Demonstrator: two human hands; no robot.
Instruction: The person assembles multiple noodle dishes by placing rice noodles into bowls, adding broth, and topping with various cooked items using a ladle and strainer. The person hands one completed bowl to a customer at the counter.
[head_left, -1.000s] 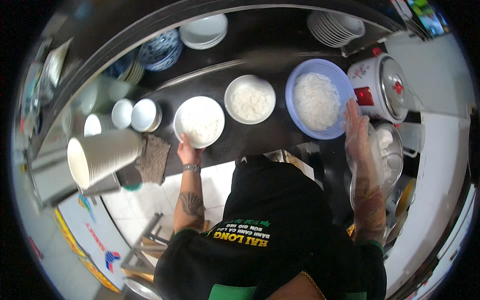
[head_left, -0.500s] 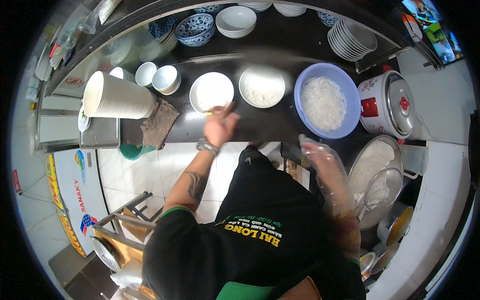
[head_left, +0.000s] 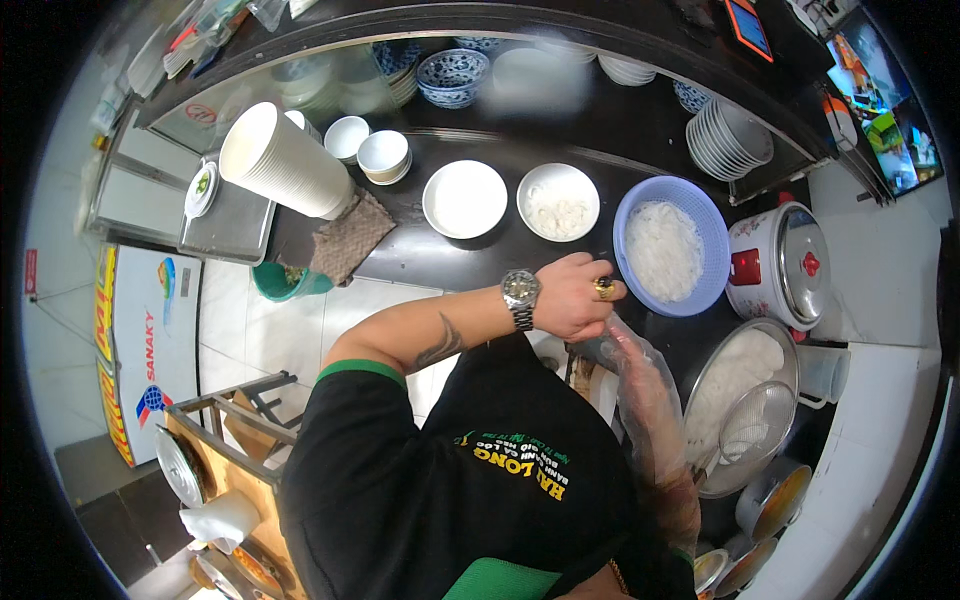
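Note:
My left hand (head_left: 578, 297), wearing a metal watch and a gold ring, reaches across to my right side with its fingers curled closed. They pinch the clear plastic glove (head_left: 648, 395) near the fingertips of my right hand (head_left: 632, 355). That glove runs loosely up the right forearm, and how the right fingers are held does not show clearly. Beyond the hands stand a white bowl (head_left: 464, 200) with a plain white inside and a second white bowl (head_left: 558, 206) with white noodles in it. Right of them, a purple colander (head_left: 722, 250) holds a pile of white noodles.
At right are a flowered cooker (head_left: 768, 270) and a large strainer (head_left: 700, 400) with a mesh skimmer (head_left: 757, 420), with pots below. Stacked paper tubs (head_left: 285, 165), a brown cloth (head_left: 352, 237) and small white cups (head_left: 383, 155) sit at left. Bowls and plates line the shelf above.
My left hand has left the front of the left white bowl and crossed right to the glove. Its fingers have closed. The whole view has shifted a little.

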